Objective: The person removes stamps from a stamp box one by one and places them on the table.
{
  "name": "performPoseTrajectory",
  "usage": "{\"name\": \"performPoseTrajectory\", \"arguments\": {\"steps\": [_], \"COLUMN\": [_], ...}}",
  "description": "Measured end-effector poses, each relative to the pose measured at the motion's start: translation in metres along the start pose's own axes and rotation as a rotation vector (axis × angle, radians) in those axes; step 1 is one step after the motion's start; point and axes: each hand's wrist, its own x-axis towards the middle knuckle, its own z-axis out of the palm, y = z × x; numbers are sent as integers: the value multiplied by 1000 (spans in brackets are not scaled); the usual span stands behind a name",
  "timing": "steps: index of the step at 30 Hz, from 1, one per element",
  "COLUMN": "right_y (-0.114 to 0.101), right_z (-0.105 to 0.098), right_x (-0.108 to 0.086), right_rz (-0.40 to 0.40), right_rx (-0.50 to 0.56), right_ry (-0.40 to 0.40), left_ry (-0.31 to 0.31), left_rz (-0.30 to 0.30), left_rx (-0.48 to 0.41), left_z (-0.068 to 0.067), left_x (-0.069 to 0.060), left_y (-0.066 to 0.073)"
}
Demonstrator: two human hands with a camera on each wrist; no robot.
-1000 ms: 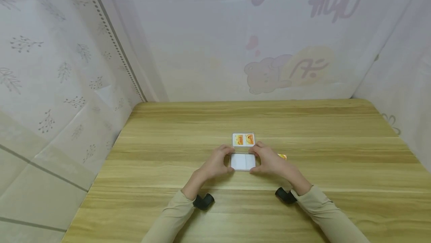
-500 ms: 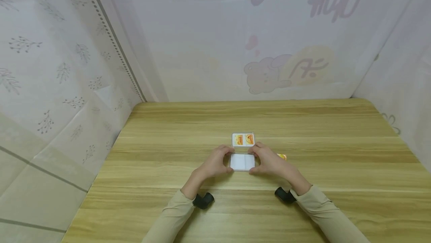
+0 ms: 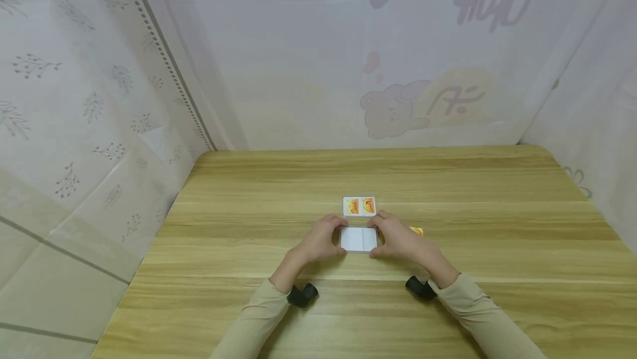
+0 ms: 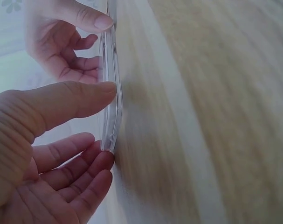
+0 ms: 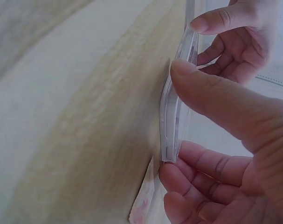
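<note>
A flat, clear plastic case [image 3: 359, 239] with a white face lies between my hands on the table. My left hand [image 3: 320, 240] grips its left end, the thumb [image 4: 80, 100] on the near edge and the fingers round the far side. At the other end, my right hand [image 3: 398, 237] holds it the same way, its thumb [image 5: 211, 88] along the near edge. The left wrist view shows the case [image 4: 112, 93] edge-on, with thin transparent layers pressed together. Just beyond it lies a second flat clear case [image 3: 359, 206] with two orange pictures on white.
Beside my right hand a small yellow-orange card [image 3: 417, 231] lies partly hidden; its edge shows in the right wrist view. The wood-grain table [image 3: 259, 182] runs back to a pale printed curtain [image 3: 298, 71]. A black strap mount [image 3: 302, 296] sits at each wrist.
</note>
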Motion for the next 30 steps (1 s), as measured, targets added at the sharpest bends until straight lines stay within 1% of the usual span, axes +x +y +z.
{"name": "performPoseTrajectory", "arguments": {"steps": [7,18,22,24,28,30], "right_y": [2,3,2,1,1,2], "right_z": [0,0,0,-1,-2,-3], "right_x": [1,2,2,2,1,1], "right_rz": [6,-7,-8,-8,-17,-19], "right_rx": [11,-1,-10,-11,-9,-1], "right_ry": [-2,-3,-9,-12,6,25], "left_ry": [-6,-18,-22,-26,-33,-20], "left_rz": [-18,-41,-33,-18,-8,-10], "left_rx": [-6,0,-9,-17,-80,-128], "left_z": [-2,-3,-3,-4,-7,-8], "left_x": [2,5,4,4,4,5], "left_y": [3,3,2,1,-2,-5]}}
